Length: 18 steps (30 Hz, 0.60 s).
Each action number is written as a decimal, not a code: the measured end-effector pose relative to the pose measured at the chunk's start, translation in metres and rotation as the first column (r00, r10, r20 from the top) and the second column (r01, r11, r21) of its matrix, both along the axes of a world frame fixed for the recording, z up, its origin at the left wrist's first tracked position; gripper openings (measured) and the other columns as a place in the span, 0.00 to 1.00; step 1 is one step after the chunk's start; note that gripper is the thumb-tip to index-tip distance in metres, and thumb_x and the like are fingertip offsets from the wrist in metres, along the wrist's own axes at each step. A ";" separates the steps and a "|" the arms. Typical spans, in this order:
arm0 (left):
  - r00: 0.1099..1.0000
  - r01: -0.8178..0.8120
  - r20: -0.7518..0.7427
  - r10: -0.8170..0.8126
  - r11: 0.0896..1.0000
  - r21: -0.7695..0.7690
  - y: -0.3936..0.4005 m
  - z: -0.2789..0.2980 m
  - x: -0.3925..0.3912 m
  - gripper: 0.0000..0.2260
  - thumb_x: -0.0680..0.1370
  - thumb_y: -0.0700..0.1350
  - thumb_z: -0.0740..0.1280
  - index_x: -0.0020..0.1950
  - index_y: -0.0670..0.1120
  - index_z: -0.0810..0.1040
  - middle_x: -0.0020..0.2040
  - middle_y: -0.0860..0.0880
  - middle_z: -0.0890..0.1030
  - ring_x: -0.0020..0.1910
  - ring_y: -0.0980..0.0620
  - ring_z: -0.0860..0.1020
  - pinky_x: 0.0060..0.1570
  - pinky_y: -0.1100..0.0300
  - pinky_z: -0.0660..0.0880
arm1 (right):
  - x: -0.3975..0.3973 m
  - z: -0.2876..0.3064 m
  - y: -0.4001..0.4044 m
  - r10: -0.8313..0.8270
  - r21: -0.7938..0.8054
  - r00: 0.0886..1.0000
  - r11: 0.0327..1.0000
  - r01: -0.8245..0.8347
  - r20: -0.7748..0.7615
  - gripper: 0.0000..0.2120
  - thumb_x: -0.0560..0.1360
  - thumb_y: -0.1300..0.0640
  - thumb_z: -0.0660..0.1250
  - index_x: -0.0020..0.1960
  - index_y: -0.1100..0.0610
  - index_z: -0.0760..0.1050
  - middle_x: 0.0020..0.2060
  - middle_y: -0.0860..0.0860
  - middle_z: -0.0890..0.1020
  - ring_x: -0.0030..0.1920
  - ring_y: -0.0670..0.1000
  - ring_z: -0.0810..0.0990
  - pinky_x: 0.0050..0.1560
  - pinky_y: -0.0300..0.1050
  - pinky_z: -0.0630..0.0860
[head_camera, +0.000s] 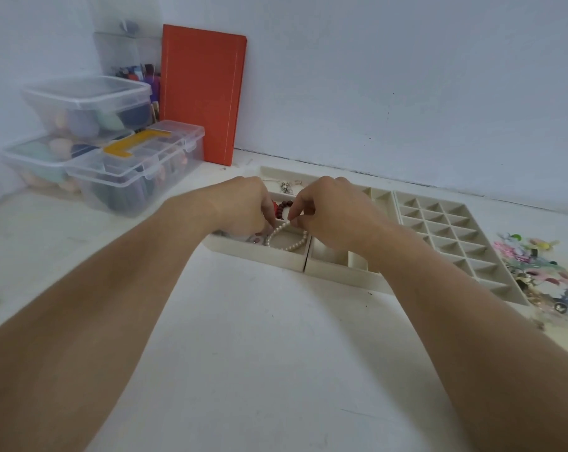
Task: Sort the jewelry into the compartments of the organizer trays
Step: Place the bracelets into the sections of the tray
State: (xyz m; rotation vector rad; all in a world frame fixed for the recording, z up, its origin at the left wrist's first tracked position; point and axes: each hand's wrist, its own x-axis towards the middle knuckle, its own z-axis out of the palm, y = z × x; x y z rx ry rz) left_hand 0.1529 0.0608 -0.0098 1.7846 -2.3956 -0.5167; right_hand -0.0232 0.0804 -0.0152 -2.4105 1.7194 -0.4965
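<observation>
Both hands are down over the cream organizer tray (pixel 256 252), working close together. The right hand (pixel 328 210) has its thumb and forefinger curled in a pinch on the top of the pearl bracelet (pixel 289 238), and the loop hangs down from that pinch into the near compartment just below the fingers. The left hand (pixel 243 203) sits just beside it, fingers curled down to the same strand at its left end; whether they actually grip it, I cannot tell. Between the two hands, just beyond the fingertips, lies a dark red bead bracelet (pixel 281 207) in the next compartment. Off to the right of the right wrist, a grid tray (pixel 452 230) with many small cells, and beyond it a loose pile of colourful jewelry (pixel 537 272) on the white table (pixel 243 337).
</observation>
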 end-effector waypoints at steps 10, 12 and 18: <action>1.000 -0.005 -0.006 0.005 1.000 -0.010 0.001 -0.005 -0.002 0.09 0.73 0.42 0.74 0.46 0.56 0.85 0.39 0.54 0.83 0.41 0.55 0.80 0.37 0.61 0.73 | 0.003 0.001 0.006 0.063 0.208 0.984 0.978 -0.027 -0.167 0.10 0.79 0.49 0.66 0.48 0.48 0.86 0.34 0.46 0.79 0.42 0.51 0.80 0.42 0.46 0.78; 1.000 -0.008 0.004 0.008 1.000 -0.012 0.000 -0.006 -0.002 0.09 0.73 0.41 0.74 0.46 0.56 0.85 0.41 0.54 0.83 0.43 0.54 0.80 0.41 0.60 0.77 | 0.003 0.005 0.008 0.095 0.239 0.982 0.969 -0.054 -0.166 0.11 0.80 0.48 0.66 0.46 0.51 0.85 0.31 0.45 0.76 0.36 0.47 0.76 0.34 0.42 0.71; 1.000 -0.010 -0.023 0.009 0.999 -0.051 0.001 -0.011 -0.007 0.06 0.74 0.43 0.74 0.47 0.54 0.85 0.41 0.51 0.83 0.43 0.51 0.82 0.49 0.54 0.80 | -0.002 0.015 0.005 0.072 0.256 0.996 0.965 -0.057 -0.052 0.11 0.80 0.54 0.64 0.45 0.48 0.84 0.30 0.43 0.75 0.32 0.44 0.72 0.29 0.35 0.64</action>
